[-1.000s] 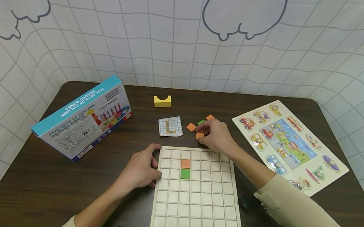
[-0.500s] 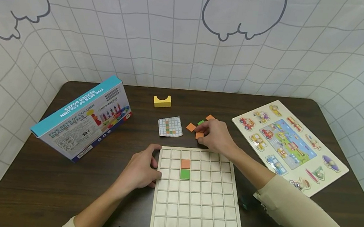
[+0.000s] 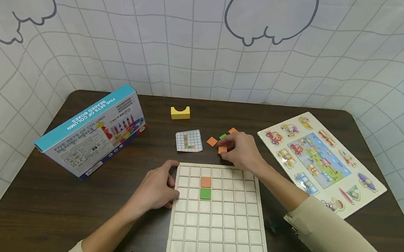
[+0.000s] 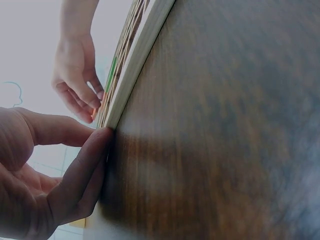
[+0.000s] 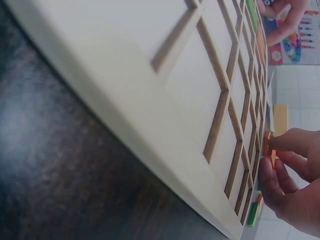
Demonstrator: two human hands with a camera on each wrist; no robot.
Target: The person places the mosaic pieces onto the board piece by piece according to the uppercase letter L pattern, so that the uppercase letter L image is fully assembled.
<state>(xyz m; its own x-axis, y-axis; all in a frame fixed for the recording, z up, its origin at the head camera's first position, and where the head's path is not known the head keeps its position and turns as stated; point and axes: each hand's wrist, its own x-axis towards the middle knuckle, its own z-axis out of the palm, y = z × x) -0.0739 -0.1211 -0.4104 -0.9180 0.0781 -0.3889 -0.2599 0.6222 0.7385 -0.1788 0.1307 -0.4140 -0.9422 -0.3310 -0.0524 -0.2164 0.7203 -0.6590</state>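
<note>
L hand (image 3: 155,187), ctr-left: thumb & forefinger spread, touching L edge of pale, flat grid board (image 3: 216,233), lower ctr. R hand (image 3: 243,151), ctr-right, pinches sq. orange tile (image 3: 222,150) beyond board's top edge, nr loose tiles (image 3: 212,141), orange & green. Board compartments: 3rd col. from L holds orange square (image 3: 206,182) in 2nd row, green square (image 3: 205,193) directly below. Dark wood-grain table (image 3: 47,204). Far right: puzzle board (image 3: 334,190) w/ colourful vehicle pieces (image 3: 273,137). Left: printed carton (image 3: 100,133), contents hidden.

Cream board (image 3: 216,219) with a square grid, orange tiles (image 3: 212,141), green tiles (image 3: 205,193), white card (image 3: 196,135) with gridded orange-and-green pattern, yellow block (image 3: 180,115), blue-topped box (image 3: 89,146), brown wood-grained surface (image 3: 75,215), white backdrop (image 3: 202,55) with grey grid, beige sleeves (image 3: 346,242)
</note>
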